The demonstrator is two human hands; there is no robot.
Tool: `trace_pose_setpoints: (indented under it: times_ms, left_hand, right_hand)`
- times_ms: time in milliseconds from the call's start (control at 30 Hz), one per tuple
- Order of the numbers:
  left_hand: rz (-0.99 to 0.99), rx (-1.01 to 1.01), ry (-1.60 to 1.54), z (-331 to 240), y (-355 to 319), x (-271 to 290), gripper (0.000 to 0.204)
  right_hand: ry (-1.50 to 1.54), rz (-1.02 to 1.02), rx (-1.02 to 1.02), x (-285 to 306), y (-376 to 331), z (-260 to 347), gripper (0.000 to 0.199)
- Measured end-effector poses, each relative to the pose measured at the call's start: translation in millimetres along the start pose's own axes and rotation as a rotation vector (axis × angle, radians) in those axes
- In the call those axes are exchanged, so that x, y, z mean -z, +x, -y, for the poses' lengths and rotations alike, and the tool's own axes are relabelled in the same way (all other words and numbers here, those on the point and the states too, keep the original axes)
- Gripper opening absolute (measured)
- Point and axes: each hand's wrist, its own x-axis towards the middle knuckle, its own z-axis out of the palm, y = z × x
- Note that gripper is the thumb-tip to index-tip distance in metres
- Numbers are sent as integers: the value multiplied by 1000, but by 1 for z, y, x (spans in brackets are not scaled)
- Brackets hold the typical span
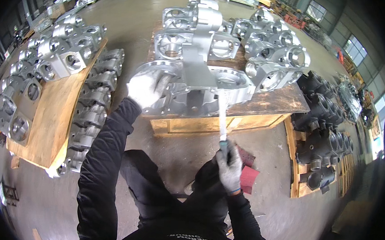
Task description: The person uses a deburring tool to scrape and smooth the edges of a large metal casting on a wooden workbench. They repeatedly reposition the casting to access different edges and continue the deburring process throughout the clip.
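A large silver metal casting point(195, 82) lies at the near edge of a wooden platform point(264, 108). My left hand point(146, 88), in a white glove, rests on the casting's round left flange. My right hand point(228, 163), in a grey glove, grips the handle of a long flat metal file point(222, 113). The file's tip points up against the casting's near face. Both sleeves are black.
Several more silver castings point(275, 54) crowd the platform behind. A tilted wooden board point(54, 110) at left carries other silver castings, with a row along its edge. Dark castings point(321, 129) sit on a pallet at right. A red object point(248, 170) lies on the concrete floor.
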Motion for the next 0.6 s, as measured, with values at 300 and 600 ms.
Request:
trace_pose_setpoints:
  times_ms: [300,600]
  left_hand:
    - [97,9,198,18,-25,26,31]
    - [-14,-32,4,45,-33,9,23]
  right_hand:
    - [-379,75,221,-63,40,-1,45]
    - [-275,55,160,-107,32,-50,47]
